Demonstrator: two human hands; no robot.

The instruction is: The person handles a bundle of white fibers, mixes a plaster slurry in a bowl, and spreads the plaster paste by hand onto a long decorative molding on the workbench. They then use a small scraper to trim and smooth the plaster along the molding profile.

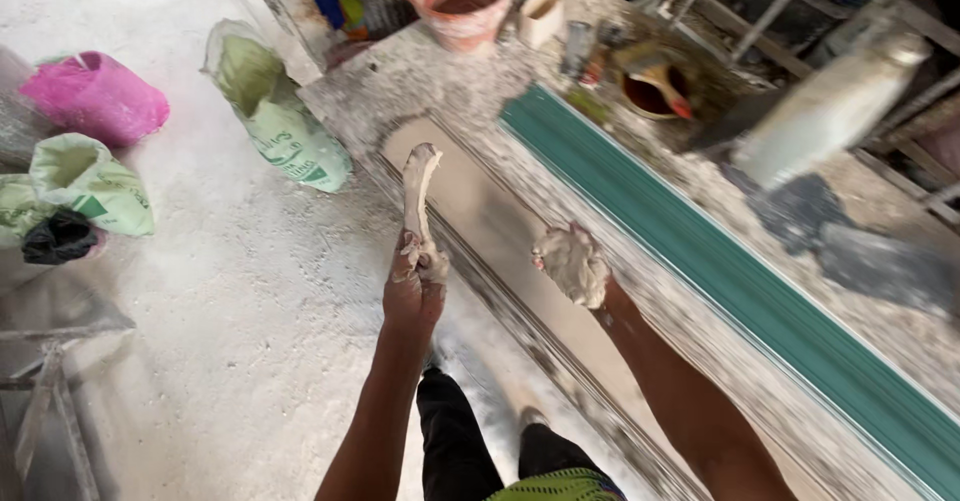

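On dusty workbench point(440, 91): plaster-coated hands, green strip point(700, 251), sacks point(285, 121) on floor.

Wet plaster strip point(417, 191), upright, plaster lump point(574, 263)

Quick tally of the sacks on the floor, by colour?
Green-and-white sacks: 2 (one by the bench corner, one at far left)
Pink sack: 1
Black bag: 1
Total: 4
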